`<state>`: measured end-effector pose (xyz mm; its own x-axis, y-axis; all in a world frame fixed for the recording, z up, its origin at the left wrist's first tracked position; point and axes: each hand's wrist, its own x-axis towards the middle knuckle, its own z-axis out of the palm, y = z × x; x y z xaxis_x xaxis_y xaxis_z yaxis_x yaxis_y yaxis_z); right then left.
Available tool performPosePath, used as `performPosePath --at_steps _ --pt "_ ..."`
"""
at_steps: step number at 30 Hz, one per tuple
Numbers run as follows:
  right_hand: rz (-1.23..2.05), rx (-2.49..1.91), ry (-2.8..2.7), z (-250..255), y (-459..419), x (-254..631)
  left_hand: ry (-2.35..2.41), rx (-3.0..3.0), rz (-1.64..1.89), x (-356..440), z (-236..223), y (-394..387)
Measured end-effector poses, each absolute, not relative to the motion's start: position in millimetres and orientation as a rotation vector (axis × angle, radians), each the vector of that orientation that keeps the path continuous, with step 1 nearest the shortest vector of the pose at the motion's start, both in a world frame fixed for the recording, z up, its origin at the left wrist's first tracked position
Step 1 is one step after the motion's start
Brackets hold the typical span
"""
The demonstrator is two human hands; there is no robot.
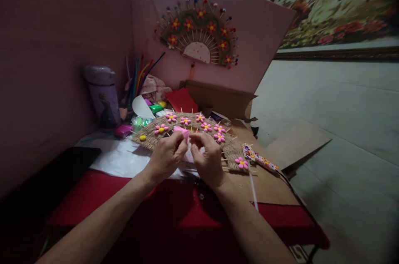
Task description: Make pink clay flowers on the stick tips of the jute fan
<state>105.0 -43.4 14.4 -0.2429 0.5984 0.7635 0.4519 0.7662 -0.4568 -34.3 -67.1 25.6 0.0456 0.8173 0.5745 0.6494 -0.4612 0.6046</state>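
Note:
My left hand (167,152) and my right hand (209,156) meet in front of me, thumbs and fingers pinched on a packet of pink modelling clay (181,131). Pale, see-through wrapping hangs below the clay between my palms. Just behind the hands lies a fan-shaped panel (146,141) wound with brown twine, small sticks poking from its edges. Several pink flowers (185,121) with yellow centres are set along it. Near its left end sits a lone yellow disc (142,138) without petals. My fingers hide the middle of the panel.
A patterned glue gun (260,159) rests on cardboard (271,189) at right, its cord trailing off the table. Purple tumbler (104,97), coloured pipe cleaners (140,75) and clay packets (156,108) stand at back left. A finished-looking decorated fan (199,27) hangs on the pink board behind.

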Motion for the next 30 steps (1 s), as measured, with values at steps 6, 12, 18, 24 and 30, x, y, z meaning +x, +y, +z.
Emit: performPosePath --at_steps 6,12,18,24,30 --pt "0.188 -0.753 -1.853 13.9 -42.8 104.1 1.425 2.143 1.407 -33.4 25.4 -68.7" --pt "0.371 -0.729 -1.763 13.9 -42.6 103.9 1.294 2.185 1.356 -33.7 27.4 -72.0" --pt "0.676 -0.657 -1.572 17.5 -37.2 105.2 1.400 1.758 1.831 -40.7 32.0 -69.3" --pt "0.814 -0.554 -1.493 15.9 -33.1 104.1 0.979 1.303 1.532 -46.8 30.4 -58.5" --pt "0.846 -0.518 -1.495 14.9 -34.1 102.9 0.707 1.099 1.371 -40.1 37.0 -66.7"
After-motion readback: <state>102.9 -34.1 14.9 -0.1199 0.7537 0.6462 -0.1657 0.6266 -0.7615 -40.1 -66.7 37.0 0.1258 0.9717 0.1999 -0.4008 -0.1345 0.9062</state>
